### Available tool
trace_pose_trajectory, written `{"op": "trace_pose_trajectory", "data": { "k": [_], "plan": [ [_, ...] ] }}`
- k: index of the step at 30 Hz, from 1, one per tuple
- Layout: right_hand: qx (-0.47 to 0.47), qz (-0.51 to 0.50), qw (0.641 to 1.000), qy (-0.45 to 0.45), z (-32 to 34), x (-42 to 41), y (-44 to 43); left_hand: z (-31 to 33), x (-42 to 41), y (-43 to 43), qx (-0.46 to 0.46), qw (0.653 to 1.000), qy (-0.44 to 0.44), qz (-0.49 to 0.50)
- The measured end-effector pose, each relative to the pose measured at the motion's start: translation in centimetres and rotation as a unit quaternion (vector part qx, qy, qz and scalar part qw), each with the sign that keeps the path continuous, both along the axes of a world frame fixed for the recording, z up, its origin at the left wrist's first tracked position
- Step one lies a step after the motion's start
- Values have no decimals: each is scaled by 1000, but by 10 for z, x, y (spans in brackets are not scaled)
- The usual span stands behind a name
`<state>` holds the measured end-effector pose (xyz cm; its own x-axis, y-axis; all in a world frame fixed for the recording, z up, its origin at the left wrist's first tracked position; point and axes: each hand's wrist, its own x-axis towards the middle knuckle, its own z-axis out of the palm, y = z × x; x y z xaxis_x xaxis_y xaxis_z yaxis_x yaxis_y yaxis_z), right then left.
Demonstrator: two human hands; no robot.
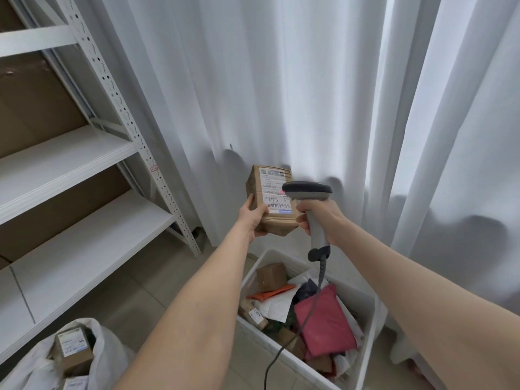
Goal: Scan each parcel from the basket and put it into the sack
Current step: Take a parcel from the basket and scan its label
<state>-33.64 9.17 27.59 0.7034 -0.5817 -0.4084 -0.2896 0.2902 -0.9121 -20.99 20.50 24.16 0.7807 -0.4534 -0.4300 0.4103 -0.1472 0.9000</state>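
Note:
My left hand grips a brown cardboard parcel from its lower left, holding it up with its white shipping label facing me. My right hand grips the handle of a grey barcode scanner, whose dark head sits just right of the label; a small red light shows on the label beside it. Below stands the white basket, filled with several parcels: brown boxes, a pink mailer, an orange one and white ones. The white sack at the lower left holds a labelled brown box.
A white metal shelving rack with brown backing fills the left side. White curtains hang behind the parcel. The scanner's cable trails down across the basket to the tiled floor.

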Motion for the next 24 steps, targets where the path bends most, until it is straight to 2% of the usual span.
{"op": "trace_pose_trajectory", "data": {
  "k": [17, 24],
  "plan": [
    [-10, 29, 999, 13, 29, 11, 12, 0, 10, 12, -1, 1000, -5, -22],
    [0, -2, 1000, 6, 28, 19, 22, -4, 22, 21, -2, 1000, -1, -27]
  ]
}}
